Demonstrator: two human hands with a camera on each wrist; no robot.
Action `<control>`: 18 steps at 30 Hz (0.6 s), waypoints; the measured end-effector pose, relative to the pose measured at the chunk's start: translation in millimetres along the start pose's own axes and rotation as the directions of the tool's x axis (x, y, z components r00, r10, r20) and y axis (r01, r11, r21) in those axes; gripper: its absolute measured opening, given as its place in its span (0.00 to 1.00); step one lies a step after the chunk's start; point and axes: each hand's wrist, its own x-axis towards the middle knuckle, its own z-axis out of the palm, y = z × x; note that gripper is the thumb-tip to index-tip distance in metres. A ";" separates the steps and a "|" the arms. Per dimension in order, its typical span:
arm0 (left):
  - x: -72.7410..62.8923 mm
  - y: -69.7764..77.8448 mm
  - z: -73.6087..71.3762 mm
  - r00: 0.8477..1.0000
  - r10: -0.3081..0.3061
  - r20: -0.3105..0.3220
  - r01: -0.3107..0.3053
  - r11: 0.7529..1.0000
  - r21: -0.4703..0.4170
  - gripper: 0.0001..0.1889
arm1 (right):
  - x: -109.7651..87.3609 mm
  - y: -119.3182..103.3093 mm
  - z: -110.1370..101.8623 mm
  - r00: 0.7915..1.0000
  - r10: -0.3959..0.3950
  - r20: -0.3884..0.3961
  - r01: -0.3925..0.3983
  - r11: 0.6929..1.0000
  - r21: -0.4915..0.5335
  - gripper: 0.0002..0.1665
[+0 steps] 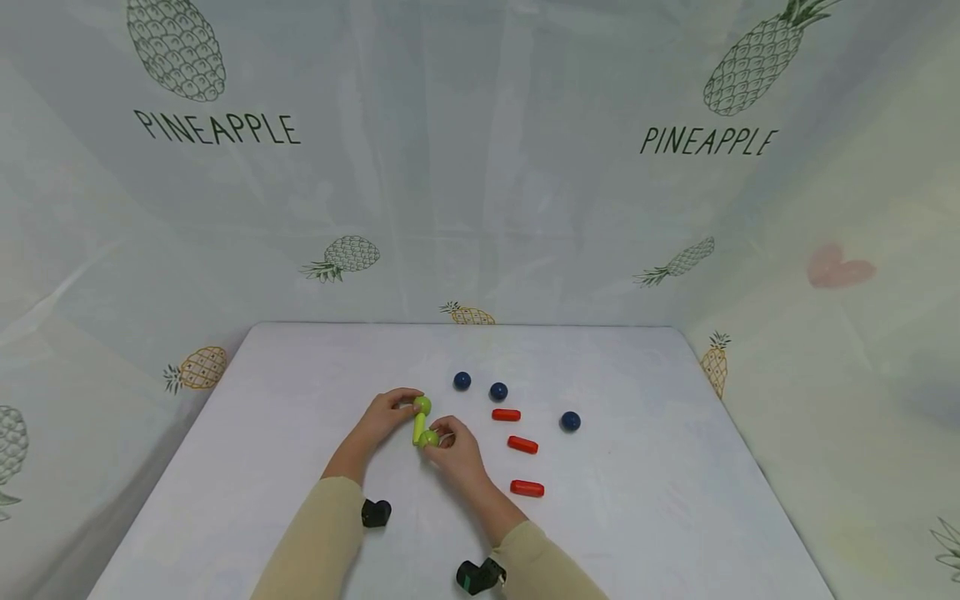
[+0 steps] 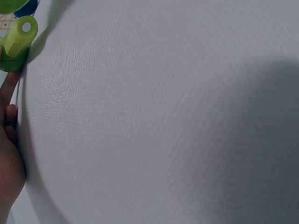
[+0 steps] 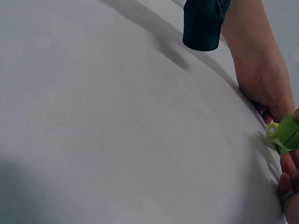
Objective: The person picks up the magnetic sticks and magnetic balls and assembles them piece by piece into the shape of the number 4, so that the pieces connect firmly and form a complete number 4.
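In the head view, my left hand point(image 1: 384, 418) pinches a green ball point(image 1: 423, 405) at the far end of a yellow-green stick point(image 1: 418, 428). My right hand point(image 1: 459, 450) holds a second green ball point(image 1: 428, 439) beside the stick's near end; whether ball and stick touch there, I cannot tell. From the left wrist, the stick point(image 2: 21, 33) shows a pale round dot on its free end, by the left hand's ball point(image 2: 13, 61). At the right wrist view's edge, the right hand's fingers point(image 3: 287, 175) are at a green ball point(image 3: 290, 133), partly cut off.
Three dark blue balls point(image 1: 498, 392) and three red sticks point(image 1: 522, 445) lie to the right of the hands on the white table point(image 1: 637, 500). Dark wrist devices point(image 1: 480, 576) sit by both sleeves. A pineapple-print cloth point(image 1: 480, 167) hangs behind and at the sides.
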 end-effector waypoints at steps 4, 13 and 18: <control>-0.2 -0.6 -0.2 1.000 0.002 -0.002 -0.002 1.000 0.005 0.16 | -0.3 2.1 1.8 1.000 -0.008 0.016 0.008 1.000 0.008 0.17; -0.4 -0.9 -0.9 1.000 -0.019 0.010 0.019 1.000 -0.018 0.17 | -3.4 3.4 3.4 1.000 0.006 0.021 -0.006 1.000 0.027 0.18; -0.7 -0.2 -1.9 0.999 -0.029 0.013 0.029 1.000 -0.011 0.17 | -2.8 8.9 3.3 1.000 0.012 0.026 -0.013 0.999 0.037 0.18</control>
